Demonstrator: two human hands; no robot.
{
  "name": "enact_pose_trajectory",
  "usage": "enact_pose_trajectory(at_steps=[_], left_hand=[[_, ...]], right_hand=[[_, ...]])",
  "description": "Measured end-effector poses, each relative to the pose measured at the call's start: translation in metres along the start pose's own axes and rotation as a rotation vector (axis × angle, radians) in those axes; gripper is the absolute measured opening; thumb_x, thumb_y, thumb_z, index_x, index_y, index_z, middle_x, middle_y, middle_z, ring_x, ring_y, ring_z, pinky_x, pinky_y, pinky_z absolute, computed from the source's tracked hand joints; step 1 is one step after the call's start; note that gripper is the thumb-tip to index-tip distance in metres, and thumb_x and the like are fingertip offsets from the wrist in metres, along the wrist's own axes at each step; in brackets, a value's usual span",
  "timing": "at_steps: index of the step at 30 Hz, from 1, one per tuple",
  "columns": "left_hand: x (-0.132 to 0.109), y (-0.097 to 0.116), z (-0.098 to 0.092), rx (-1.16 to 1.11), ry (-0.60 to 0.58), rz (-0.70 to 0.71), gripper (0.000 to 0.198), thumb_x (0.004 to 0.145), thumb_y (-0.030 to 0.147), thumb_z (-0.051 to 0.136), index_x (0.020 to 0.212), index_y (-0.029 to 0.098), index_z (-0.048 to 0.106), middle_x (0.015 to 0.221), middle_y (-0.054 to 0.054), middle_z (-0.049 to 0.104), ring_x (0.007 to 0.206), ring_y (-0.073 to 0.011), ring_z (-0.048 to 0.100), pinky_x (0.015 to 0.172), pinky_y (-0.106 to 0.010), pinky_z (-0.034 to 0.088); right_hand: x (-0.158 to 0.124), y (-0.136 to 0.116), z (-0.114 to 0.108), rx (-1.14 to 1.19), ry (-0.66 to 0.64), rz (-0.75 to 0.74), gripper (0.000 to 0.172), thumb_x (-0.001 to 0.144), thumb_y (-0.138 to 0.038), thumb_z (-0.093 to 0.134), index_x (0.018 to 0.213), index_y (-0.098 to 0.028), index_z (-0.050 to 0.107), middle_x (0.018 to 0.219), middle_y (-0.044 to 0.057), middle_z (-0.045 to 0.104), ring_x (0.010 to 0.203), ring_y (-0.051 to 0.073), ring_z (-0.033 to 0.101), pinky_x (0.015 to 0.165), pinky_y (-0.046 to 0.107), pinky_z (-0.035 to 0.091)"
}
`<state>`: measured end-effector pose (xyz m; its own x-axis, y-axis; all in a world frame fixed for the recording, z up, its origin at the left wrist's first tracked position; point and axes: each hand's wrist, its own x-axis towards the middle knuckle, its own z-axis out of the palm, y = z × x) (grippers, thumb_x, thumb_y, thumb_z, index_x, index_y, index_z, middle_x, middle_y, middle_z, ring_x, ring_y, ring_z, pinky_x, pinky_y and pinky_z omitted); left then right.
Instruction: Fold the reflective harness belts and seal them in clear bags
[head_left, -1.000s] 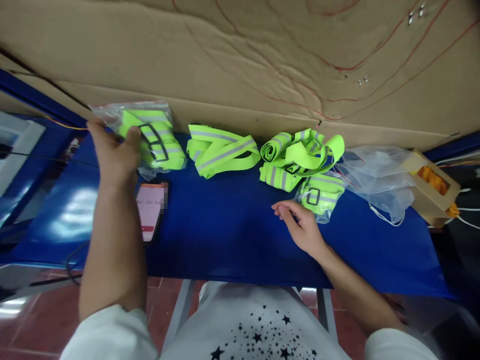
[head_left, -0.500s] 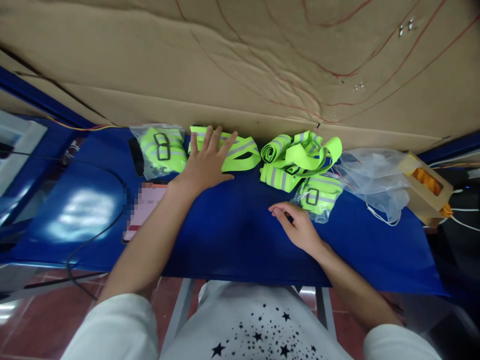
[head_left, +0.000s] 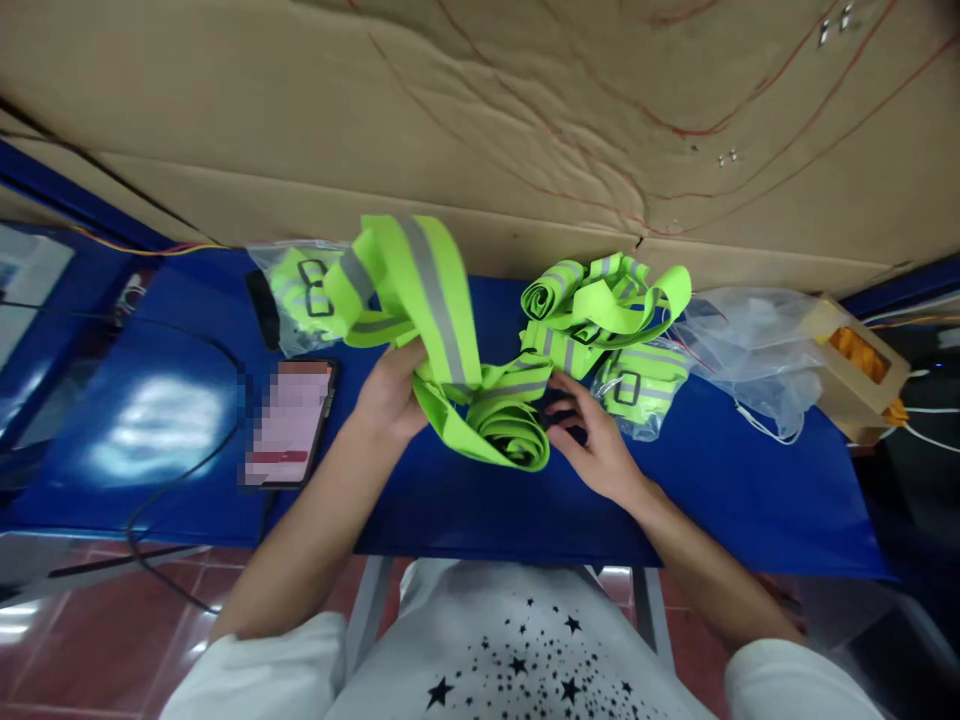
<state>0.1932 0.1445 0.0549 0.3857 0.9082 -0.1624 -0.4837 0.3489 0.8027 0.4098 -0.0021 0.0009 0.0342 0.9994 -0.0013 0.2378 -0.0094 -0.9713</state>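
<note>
My left hand is closed on a neon yellow-green reflective strap with a grey stripe, lifted over the table. Loops of the strap rise above that hand, and a partly rolled end hangs to its right. Beside the rolled end is my right hand, its fingers curved and apart, with the tips close to the strap; whether they touch it I cannot make out. Behind the right hand lies a heap of similar straps. A bagged strap with a black buckle rests just right of the heap.
Another bagged strap and a phone lie on the left of the blue table. To the right are clear plastic bags and a cardboard box with orange contents. A brown panel with red wires stands behind.
My left hand has picked up the strap it lay flat on and drawn it toward me, partly loosened. My right hand has opened its fingers and turned toward the strap's rolled end.
</note>
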Motion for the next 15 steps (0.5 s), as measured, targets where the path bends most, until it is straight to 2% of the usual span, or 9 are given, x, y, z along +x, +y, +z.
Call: enact_pose_trajectory(at_steps=[2, 4, 6, 8, 11, 13, 15], left_hand=[[-0.007, -0.006, 0.008, -0.168, -0.07, -0.093, 0.027, 0.07, 0.027, 0.082, 0.093, 0.018, 0.07, 0.06, 0.005, 0.054, 0.049, -0.0087, 0.05, 0.046, -0.019, 0.043], [-0.012, -0.01, 0.018, -0.275, -0.102, -0.152, 0.025, 0.073, 0.025, 0.08, 0.095, 0.019, 0.071, 0.061, 0.005, 0.053, 0.051, -0.0084, 0.05, 0.047, -0.019, 0.043], [-0.016, -0.013, 0.029, -0.342, -0.096, -0.172, 0.019, 0.078, 0.024, 0.074, 0.096, 0.02, 0.07, 0.063, 0.004, 0.054, 0.052, -0.0092, 0.052, 0.05, -0.02, 0.046], [-0.02, -0.014, 0.039, -0.385, -0.063, -0.142, 0.015, 0.081, 0.023, 0.066, 0.096, 0.02, 0.069, 0.064, 0.003, 0.055, 0.054, -0.0103, 0.054, 0.051, -0.021, 0.048], [-0.027, -0.011, 0.047, -0.469, 0.006, -0.061, 0.019, 0.083, 0.023, 0.062, 0.1, 0.018, 0.067, 0.07, 0.001, 0.06, 0.06, -0.0111, 0.059, 0.057, -0.021, 0.051], [-0.032, -0.008, 0.046, -0.551, 0.03, 0.001, 0.021, 0.086, 0.025, 0.061, 0.105, 0.017, 0.064, 0.076, 0.0, 0.063, 0.067, -0.0103, 0.063, 0.064, -0.02, 0.054], [-0.037, -0.009, 0.04, -0.617, 0.034, 0.075, 0.022, 0.091, 0.027, 0.059, 0.111, 0.018, 0.062, 0.082, 0.001, 0.064, 0.074, -0.0081, 0.064, 0.073, -0.017, 0.054]], right_hand=[[-0.001, -0.001, -0.001, 0.187, -0.136, 0.008, 0.083, 0.092, -0.055, 0.072, 0.161, -0.034, 0.03, 0.164, 0.013, 0.037, 0.127, 0.024, 0.061, 0.094, 0.038, 0.06], [-0.001, -0.005, 0.0, 0.413, -0.279, 0.056, 0.096, 0.088, -0.061, 0.074, 0.164, -0.039, 0.019, 0.169, 0.011, 0.03, 0.139, 0.028, 0.055, 0.103, 0.043, 0.058], [-0.002, -0.008, 0.005, 0.551, -0.333, 0.142, 0.107, 0.083, -0.059, 0.08, 0.165, -0.04, 0.013, 0.166, 0.01, 0.036, 0.144, 0.029, 0.052, 0.112, 0.049, 0.052], [-0.002, -0.01, 0.013, 0.577, -0.322, 0.221, 0.112, 0.079, -0.051, 0.087, 0.164, -0.037, 0.015, 0.157, 0.01, 0.05, 0.144, 0.029, 0.053, 0.118, 0.052, 0.046], [-0.003, -0.008, 0.024, 0.526, -0.282, 0.248, 0.103, 0.076, -0.042, 0.09, 0.158, -0.031, 0.03, 0.15, 0.01, 0.057, 0.141, 0.028, 0.055, 0.121, 0.051, 0.045], [-0.003, -0.005, 0.028, 0.466, -0.236, 0.216, 0.089, 0.078, -0.043, 0.088, 0.152, -0.029, 0.04, 0.148, 0.01, 0.058, 0.138, 0.027, 0.058, 0.117, 0.049, 0.049], [-0.004, -0.003, 0.029, 0.384, -0.248, 0.168, 0.076, 0.083, -0.046, 0.083, 0.146, -0.027, 0.047, 0.143, 0.01, 0.061, 0.133, 0.027, 0.061, 0.113, 0.048, 0.053]])
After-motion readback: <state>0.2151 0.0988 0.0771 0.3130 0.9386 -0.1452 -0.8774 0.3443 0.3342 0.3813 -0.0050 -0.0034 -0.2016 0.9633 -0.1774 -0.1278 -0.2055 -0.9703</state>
